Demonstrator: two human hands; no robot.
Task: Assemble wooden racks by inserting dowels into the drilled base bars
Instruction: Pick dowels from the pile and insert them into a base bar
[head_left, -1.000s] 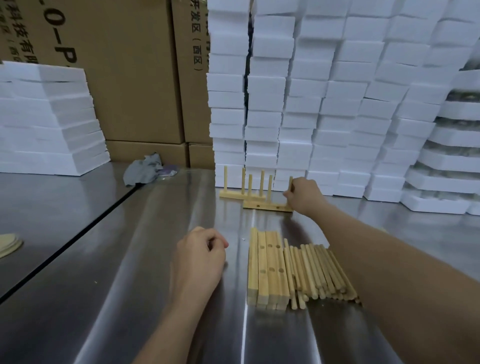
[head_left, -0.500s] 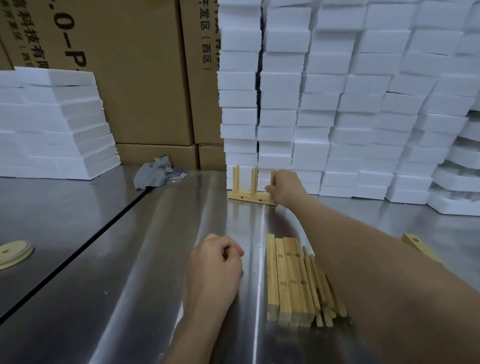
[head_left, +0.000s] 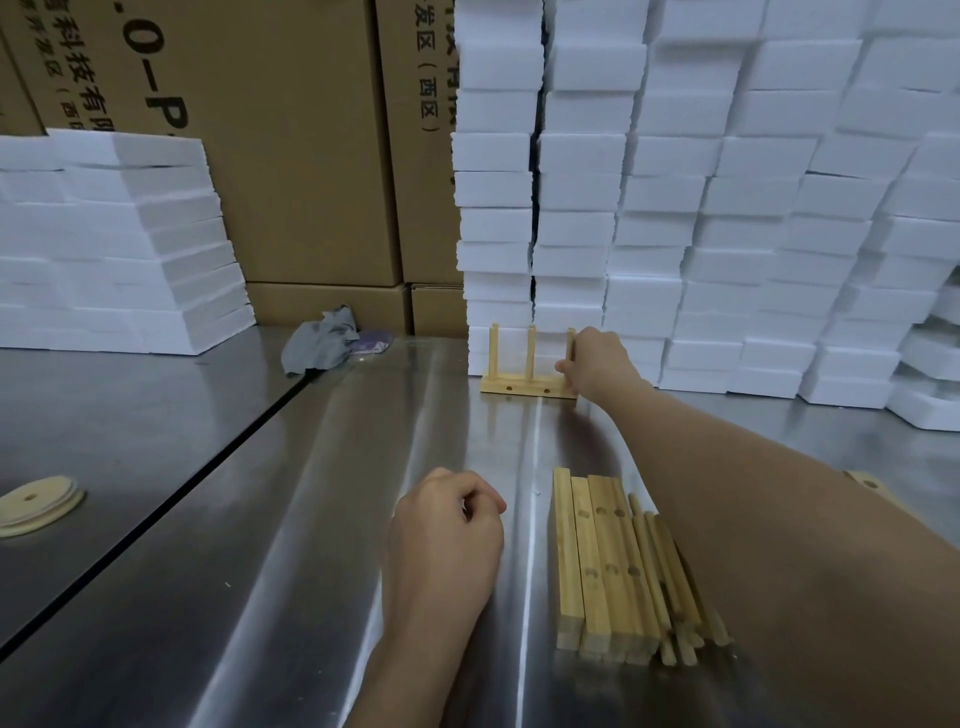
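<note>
Stainless steel tabletop (head_left: 208, 519), seamed, backed by stacked white foam blocks (head_left: 675, 208) and cardboard cartons (head_left: 291, 156).

- Right hand (head_left: 597, 364) is reached to upper centre of frame. Thumb and fingers are closed on the rightmost dowel (head_left: 570, 345) of a rack (head_left: 527, 388).
- Three dowels are stood upright in one bar, which lies left-to-right at the foot of the foam. The rack is judged set down in place.
- Left hand (head_left: 447, 525) is rested at lower centre, fingers curled under, nothing seen in it.
- Stock for the next rack is found just right of the left hand. Drilled base bars (head_left: 597, 561) are laid side by side, long axes running up the frame, holes upward.
- Loose dowels (head_left: 670, 577) touch their right flank, on the same heading.
- Left hand is judged the nearer. The right must be drawn back down-frame, its forearm crossing above the dowels.
- One more drilled bar (head_left: 872, 488) is glimpsed past the forearm, near the right edge.
- Grey cloth (head_left: 322, 343) and wooden discs (head_left: 36, 506) are well apart from that path.
</note>
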